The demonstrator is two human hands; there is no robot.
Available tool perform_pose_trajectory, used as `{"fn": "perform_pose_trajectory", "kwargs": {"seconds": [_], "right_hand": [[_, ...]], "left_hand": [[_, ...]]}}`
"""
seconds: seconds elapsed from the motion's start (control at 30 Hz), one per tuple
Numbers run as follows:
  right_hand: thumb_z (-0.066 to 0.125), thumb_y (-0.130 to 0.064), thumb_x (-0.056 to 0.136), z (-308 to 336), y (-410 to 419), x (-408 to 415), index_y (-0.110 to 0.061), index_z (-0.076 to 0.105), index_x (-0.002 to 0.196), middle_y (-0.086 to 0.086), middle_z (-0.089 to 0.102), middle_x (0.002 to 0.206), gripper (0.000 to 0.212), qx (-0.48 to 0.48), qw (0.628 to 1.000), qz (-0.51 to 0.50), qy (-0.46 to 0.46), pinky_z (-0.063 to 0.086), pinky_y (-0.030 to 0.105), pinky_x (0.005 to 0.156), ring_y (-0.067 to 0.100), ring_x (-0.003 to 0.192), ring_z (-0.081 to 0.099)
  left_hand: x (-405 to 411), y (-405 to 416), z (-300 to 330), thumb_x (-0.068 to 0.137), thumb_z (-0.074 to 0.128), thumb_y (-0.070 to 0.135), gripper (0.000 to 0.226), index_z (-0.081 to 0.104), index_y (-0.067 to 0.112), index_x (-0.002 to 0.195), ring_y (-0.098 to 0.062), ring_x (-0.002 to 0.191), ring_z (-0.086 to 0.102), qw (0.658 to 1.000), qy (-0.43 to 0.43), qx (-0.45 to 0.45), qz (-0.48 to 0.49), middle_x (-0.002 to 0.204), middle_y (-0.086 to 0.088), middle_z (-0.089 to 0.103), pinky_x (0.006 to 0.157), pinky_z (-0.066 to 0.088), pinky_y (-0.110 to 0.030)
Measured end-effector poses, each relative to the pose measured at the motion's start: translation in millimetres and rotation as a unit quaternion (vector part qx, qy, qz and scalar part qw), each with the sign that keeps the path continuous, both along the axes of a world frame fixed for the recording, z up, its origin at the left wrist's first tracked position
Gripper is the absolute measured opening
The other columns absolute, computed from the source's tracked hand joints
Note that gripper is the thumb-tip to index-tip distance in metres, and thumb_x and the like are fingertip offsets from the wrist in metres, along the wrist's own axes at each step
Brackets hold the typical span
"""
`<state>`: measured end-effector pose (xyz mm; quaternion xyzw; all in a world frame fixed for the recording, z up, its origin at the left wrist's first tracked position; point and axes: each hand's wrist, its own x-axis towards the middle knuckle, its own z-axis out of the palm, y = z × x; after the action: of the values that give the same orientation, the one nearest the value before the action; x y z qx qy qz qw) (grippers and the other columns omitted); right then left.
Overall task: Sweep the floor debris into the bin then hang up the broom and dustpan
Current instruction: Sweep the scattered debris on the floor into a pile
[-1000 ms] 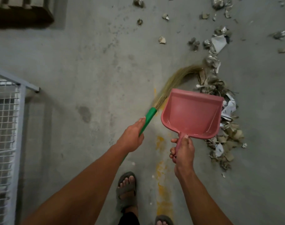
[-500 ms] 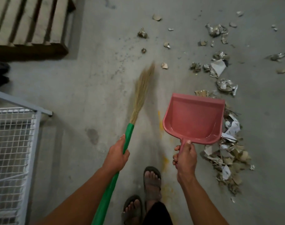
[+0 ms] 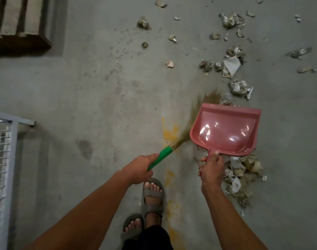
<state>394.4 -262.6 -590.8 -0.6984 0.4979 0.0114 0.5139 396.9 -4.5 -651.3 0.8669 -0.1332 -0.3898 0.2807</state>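
Swung rightward since before: straw broom with green handle (image 3: 162, 155), gripped by left hand (image 3: 142, 168); right hand (image 3: 212, 167) clamps pink plastic dustpan (image 3: 224, 130) above torn paper debris (image 3: 242, 175).

bare concrete floor (image 3: 100, 105) left, wire cage (image 3: 0, 177), pallet (image 3: 18, 24), debris (image 3: 240, 177) right

Swung broom (image 3: 188, 127) with my left hand (image 3: 141, 167) rightward; bristles went from pointing ahead to behind dustpan (image 3: 224, 131), reaching debris (image 3: 239, 86). Left foot (image 3: 152, 193) stepped forward.
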Motion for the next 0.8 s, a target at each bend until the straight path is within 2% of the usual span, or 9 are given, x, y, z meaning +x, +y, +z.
{"fn": "perform_pose_trajectory", "kwargs": {"seconds": [0.13, 0.23, 0.4, 0.47, 0.57, 0.6, 0.67, 0.73, 0.8], "right_hand": [[0.038, -0.040, 0.112, 10.2, -6.1, 3.0, -0.017, 0.057, 0.095, 0.004, 0.069, 0.083, 0.034, -0.014, 1.000, -0.009, 0.000, 0.045, 0.031, 0.044, 0.018, 0.047, 0.051], [0.038, -0.041, 0.112, 17.8, -2.0, 5.9, -0.017, 0.057, 0.094, 0.004, 0.069, 0.083, 0.035, -0.011, 1.000, -0.012, 0.000, 0.046, 0.033, 0.046, 0.020, 0.048, 0.052], [0.038, -0.043, 0.112, 28.0, 16.5, 20.0, -0.021, 0.055, 0.089, 0.007, 0.067, 0.082, 0.036, 0.036, 0.999, 0.012, -0.006, 0.042, 0.031, 0.044, 0.017, 0.046, 0.047], [0.039, -0.045, 0.112, 30.0, 27.2, 31.2, -0.023, 0.057, 0.091, 0.006, 0.065, 0.081, 0.035, 0.064, 0.997, 0.037, -0.012, 0.040, 0.031, 0.045, 0.016, 0.046, 0.045], [0.039, -0.046, 0.111, 30.1, 43.1, 51.8, -0.017, 0.060, 0.098, 0.006, 0.064, 0.083, 0.038, 0.093, 0.991, 0.087, -0.033, 0.038, 0.029, 0.045, 0.015, 0.047, 0.046], [0.039, -0.046, 0.111, 29.1, 48.2, 58.4, -0.016, 0.061, 0.101, 0.005, 0.064, 0.083, 0.039, 0.097, 0.989, 0.104, -0.037, 0.039, 0.029, 0.045, 0.016, 0.048, 0.046], [0.038, -0.047, 0.112, 26.1, 58.0, 71.7, -0.016, 0.063, 0.104, 0.004, 0.064, 0.082, 0.040, 0.108, 0.985, 0.128, -0.045, 0.039, 0.029, 0.044, 0.017, 0.049, 0.046], [0.038, -0.048, 0.113, 21.0, 66.7, 83.9, -0.018, 0.063, 0.102, 0.004, 0.064, 0.082, 0.040, 0.118, 0.981, 0.143, -0.050, 0.039, 0.029, 0.044, 0.018, 0.049, 0.046], [0.038, -0.046, 0.113, 14.3, 73.4, 94.4, -0.017, 0.062, 0.098, 0.003, 0.065, 0.081, 0.040, 0.121, 0.980, 0.150, -0.048, 0.039, 0.029, 0.043, 0.019, 0.049, 0.046]], "left_hand": [[7.0, 17.0, 19.2, 0.088, 0.062, 0.022, 0.077, 0.036, 0.022, 0.161, -0.026, 0.132, 0.057, 0.999, -0.045, -0.024, 0.009, 0.156, -0.004, 0.052, 0.108, 0.044, -0.027], [5.0, 38.9, 35.8, 0.088, 0.065, 0.023, 0.078, 0.037, 0.024, 0.161, -0.020, 0.136, 0.056, 0.994, -0.069, -0.032, 0.076, 0.157, -0.001, 0.050, 0.112, 0.040, -0.024], [14.9, 70.7, 66.2, 0.090, 0.073, 0.019, 0.078, 0.040, 0.024, 0.159, -0.019, 0.122, 0.064, 0.973, -0.111, -0.011, 0.202, 0.147, -0.001, 0.059, 0.102, 0.044, -0.022], [25.1, 84.5, 66.8, 0.089, 0.073, 0.024, 0.079, 0.039, 0.029, 0.159, -0.016, 0.112, 0.068, 0.954, -0.098, 0.002, 0.283, 0.140, 0.000, 0.063, 0.096, 0.049, -0.021], [45.8, 103.3, 62.4, 0.084, 0.066, 0.038, 0.082, 0.034, 0.038, 0.160, -0.021, 0.083, 0.073, 0.908, -0.069, 0.002, 0.413, 0.117, -0.008, 0.075, 0.080, 0.062, -0.036], [53.2, 108.1, 60.8, 0.086, 0.066, 0.036, 0.081, 0.034, 0.038, 0.160, -0.019, 0.074, 0.072, 0.892, -0.066, 0.008, 0.448, 0.108, -0.008, 0.075, 0.072, 0.062, -0.034], [70.9, 115.8, 57.5, 0.093, 0.067, 0.024, 0.075, 0.034, 0.031, 0.160, -0.015, 0.063, 0.068, 0.860, -0.070, 0.013, 0.505, 0.094, -0.009, 0.074, 0.056, 0.054, -0.020], [91.0, 124.2, 52.3, 0.095, 0.066, 0.020, 0.069, 0.038, 0.024, 0.158, -0.016, 0.063, 0.069, 0.836, -0.069, 0.025, 0.544, 0.090, -0.011, 0.073, 0.052, 0.050, -0.017], [113.3, 134.4, 42.1, 0.094, 0.066, 0.023, 0.060, 0.047, 0.019, 0.151, -0.021, 0.069, 0.071, 0.827, -0.050, 0.060, 0.556, 0.092, -0.012, 0.073, 0.058, 0.052, -0.024]]}}
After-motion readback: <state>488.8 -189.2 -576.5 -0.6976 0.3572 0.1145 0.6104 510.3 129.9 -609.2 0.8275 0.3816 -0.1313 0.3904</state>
